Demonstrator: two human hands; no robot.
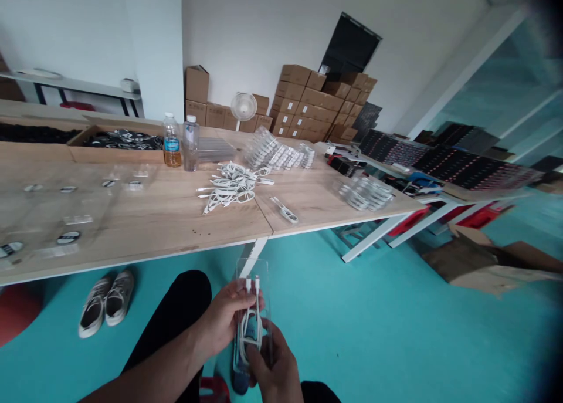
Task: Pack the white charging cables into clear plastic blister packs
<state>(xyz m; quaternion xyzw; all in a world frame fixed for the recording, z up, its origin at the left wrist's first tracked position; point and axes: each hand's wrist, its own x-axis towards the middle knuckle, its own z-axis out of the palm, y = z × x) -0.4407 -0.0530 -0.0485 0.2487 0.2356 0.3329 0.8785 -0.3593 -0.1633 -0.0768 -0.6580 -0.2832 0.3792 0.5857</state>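
Low in the head view, below the table edge, both my hands hold a clear plastic sleeve (252, 274) with a coiled white cable (251, 327) in it. My left hand (229, 321) grips the sleeve's left side, fingers curled round it. From below, my right hand (275, 371) pinches the coil. The cable's two plug ends point up inside the sleeve. My knee in dark trousers is just left of the hands.
A pile of white cables (229, 189) and one bagged cable (285, 211) lie on the wooden table (153, 215). Two bottles (181, 142), stacks of packed sleeves (279, 152) and empty sleeves (65, 215) are there too. Shoes (105, 300) stand on the teal floor. Cardboard boxes (316, 101) fill the back.
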